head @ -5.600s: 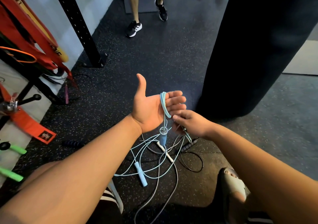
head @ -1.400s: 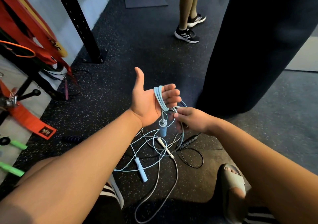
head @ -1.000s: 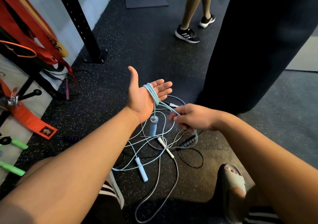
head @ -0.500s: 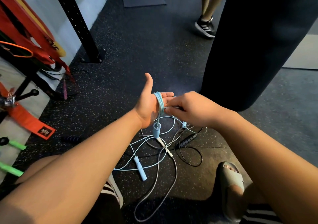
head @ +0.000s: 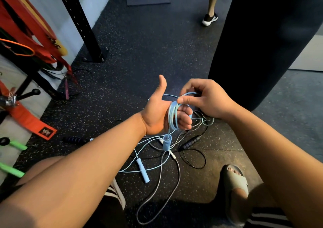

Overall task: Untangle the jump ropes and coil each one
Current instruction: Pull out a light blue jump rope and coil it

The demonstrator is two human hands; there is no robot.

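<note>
A light blue jump rope (head: pixel 172 116) is wound in several loops around the fingers of my left hand (head: pixel 158 113), thumb up. One blue handle (head: pixel 167 143) dangles below that hand. My right hand (head: pixel 204 99) pinches a strand of the same blue rope just above my left fingers. The other blue handle (head: pixel 143 171) lies on the floor in the tangle. A grey-white rope (head: pixel 161 177) and a black rope with a black handle (head: pixel 190 143) lie mixed with the blue strands on the floor.
A big black punching bag (head: pixel 265 35) hangs at the right. A black rack post (head: pixel 82 23) and red straps (head: pixel 26 33) stand left. Green handles (head: pixel 12 170) lie far left. My sandalled foot (head: pixel 235 184) is near the tangle. Another person's leg (head: pixel 212 7) is behind.
My right hand has carried the blue strand up and over my left fingers, adding to the coil. The other person has walked to the right behind the bag.
</note>
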